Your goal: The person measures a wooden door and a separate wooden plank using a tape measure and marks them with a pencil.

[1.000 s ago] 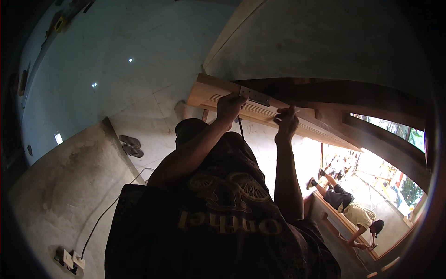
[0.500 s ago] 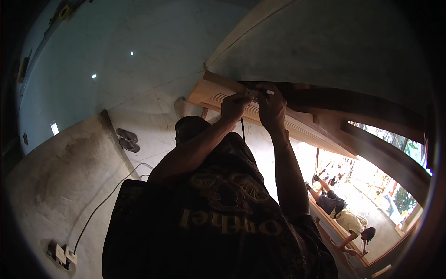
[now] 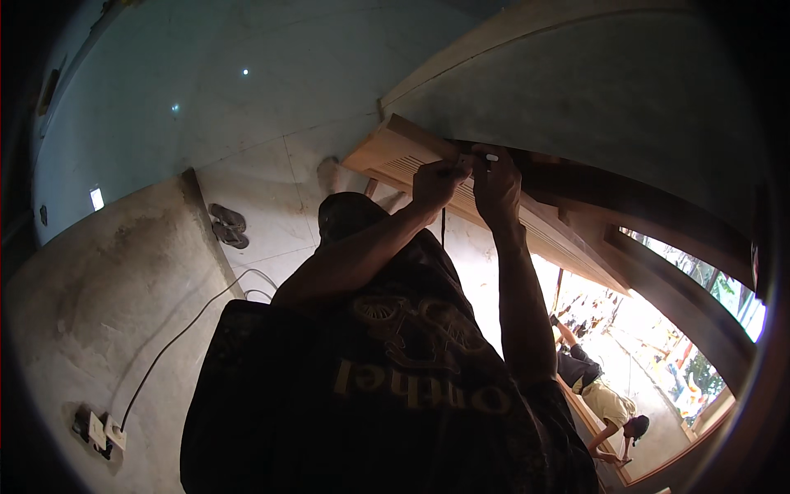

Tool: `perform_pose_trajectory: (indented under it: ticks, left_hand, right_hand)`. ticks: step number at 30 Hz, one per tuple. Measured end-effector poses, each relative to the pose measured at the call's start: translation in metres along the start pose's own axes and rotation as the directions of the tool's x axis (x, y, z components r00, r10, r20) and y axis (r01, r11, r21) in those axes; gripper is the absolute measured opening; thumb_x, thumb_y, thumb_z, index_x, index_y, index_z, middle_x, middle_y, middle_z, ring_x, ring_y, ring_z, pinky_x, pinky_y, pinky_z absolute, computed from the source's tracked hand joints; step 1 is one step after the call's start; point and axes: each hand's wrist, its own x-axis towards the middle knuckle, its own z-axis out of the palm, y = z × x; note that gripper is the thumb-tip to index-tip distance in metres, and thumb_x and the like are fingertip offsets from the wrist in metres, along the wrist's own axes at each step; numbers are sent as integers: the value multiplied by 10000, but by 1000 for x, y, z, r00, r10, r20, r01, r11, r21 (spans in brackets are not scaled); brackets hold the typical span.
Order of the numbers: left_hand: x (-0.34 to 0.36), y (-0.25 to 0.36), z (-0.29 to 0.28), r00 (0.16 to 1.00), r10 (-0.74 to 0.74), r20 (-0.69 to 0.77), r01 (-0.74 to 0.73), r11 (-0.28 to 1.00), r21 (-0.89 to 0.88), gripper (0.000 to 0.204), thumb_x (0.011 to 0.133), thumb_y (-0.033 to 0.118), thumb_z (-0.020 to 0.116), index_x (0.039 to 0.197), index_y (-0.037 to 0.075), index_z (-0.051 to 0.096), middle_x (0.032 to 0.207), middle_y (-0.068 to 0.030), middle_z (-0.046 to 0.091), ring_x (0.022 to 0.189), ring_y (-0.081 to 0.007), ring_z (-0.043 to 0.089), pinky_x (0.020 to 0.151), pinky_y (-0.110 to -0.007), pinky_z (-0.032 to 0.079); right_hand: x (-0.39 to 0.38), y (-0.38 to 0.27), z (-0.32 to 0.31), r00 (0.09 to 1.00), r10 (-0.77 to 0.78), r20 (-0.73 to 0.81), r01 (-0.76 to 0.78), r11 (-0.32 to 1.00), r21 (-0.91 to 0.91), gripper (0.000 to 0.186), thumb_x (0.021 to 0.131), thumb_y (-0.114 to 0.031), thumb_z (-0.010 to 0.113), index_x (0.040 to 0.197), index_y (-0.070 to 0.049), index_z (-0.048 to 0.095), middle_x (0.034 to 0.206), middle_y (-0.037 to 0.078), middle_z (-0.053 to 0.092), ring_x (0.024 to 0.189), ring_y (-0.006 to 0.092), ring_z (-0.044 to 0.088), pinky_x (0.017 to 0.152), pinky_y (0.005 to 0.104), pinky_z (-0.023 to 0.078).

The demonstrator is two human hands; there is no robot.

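Note:
At the edge of a slatted wooden panel [image 3: 374, 152], my two hands meet close together. My left hand [image 3: 436, 186] is closed, its fingertips pinched by a small plate-like piece [image 3: 466, 161], too dark to name surely. My right hand [image 3: 499, 191] is closed beside it with bent fingers. A small white thing [image 3: 492, 157] shows at its fingers; its kind is unclear. Behind the hands runs a dark wooden frame [image 3: 576, 181]. Below my left hand hangs a dark cord [image 3: 443, 224].
A grey wall [image 3: 99, 272] at left holds a socket [image 3: 105, 432] with a plugged-in cable [image 3: 164, 350]. Dark sandals [image 3: 228, 226] lie on the tiled floor [image 3: 288, 193]. At lower right, a co-worker [image 3: 605, 401] bends over another wooden frame [image 3: 671, 461].
The view has shifted slightly, so the panel and both hands sit a little further right. My hands stay together at the panel's edge with much the same grip.

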Motion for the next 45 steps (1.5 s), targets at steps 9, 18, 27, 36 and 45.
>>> perform_pose_trajectory:
  ticks: [9,18,27,36,45]
  left_hand:
    - [2,-2,0,1000,-4,-2,4,1000,6,219,888,267,826,893,48,810,720,-16,701,670,-71,588,628,-313,458]
    - [3,-5,1,1000,11,-9,-11,1000,-14,197,876,243,828,899,48,811,718,-17,695,670,-78,585,631,-324,463]
    - [0,-1,1,1000,0,-8,0,1000,-27,152,841,186,729,793,43,733,706,4,648,685,-75,577,643,-295,444]
    - [-2,1,-2,1000,1,9,0,996,-84,150,850,175,753,855,26,769,741,-13,671,720,-91,600,677,-301,473]
    - [1,-7,-3,999,44,-8,-45,994,-103,127,842,145,760,872,23,776,759,-15,687,729,-92,610,694,-301,487]
  right_hand:
    - [-1,9,8,995,-87,-40,84,995,-54,140,969,-26,669,1104,8,669,992,181,723,816,301,730,717,390,572]
    - [1,0,4,991,-132,27,134,986,-99,126,990,-40,656,1108,0,663,974,189,710,820,325,723,720,410,571]
    - [1,-3,3,973,-200,111,215,966,-145,93,978,13,608,1062,6,648,1041,173,699,879,344,700,731,415,575]
    - [6,-13,1,989,-27,148,44,992,-116,92,989,-46,618,1054,4,661,948,193,716,826,350,714,749,423,575]
    - [2,-11,10,995,16,101,-9,998,-69,117,986,-36,631,1088,6,669,937,186,716,818,309,725,736,398,576]
